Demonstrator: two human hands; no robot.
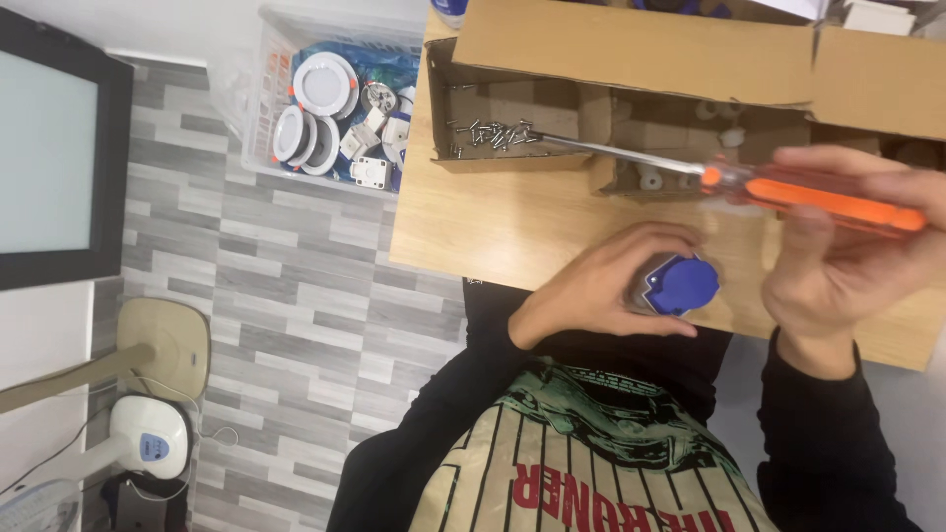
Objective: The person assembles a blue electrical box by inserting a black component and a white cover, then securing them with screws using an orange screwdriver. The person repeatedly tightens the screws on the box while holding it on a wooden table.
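So from my head cam here, my left hand (601,286) is wrapped around a small grey housing with a blue cap (683,284), fingers closed on it, holding it right at the near edge of the wooden worktop (493,227). My right hand (847,266) is closed tight on the orange handle of a screwdriver (788,192), which sits just past the blue cap, a bit further from me than the left grip. The metal shaft runs out from that grip toward the left, and its tip ends up in a little pile of screws (493,133) lying in the left compartment of an open cardboard box (631,54). Looks like a couple of screws are clinging to the tip, but it's too small for me to say for sure. The box stands on the worktop beyond both hands, and the compartment nearer the right grip has some small white parts (650,180) in it. Well off to the left of the left grip, down on the grey plank floor (296,296), there's a clear plastic bin (271,89) full of round white lamp fittings (323,84) and grey bits. Further left still is a dark-framed screen (59,158), and below it a beige fan base (168,340) next to a white gadget (148,438).
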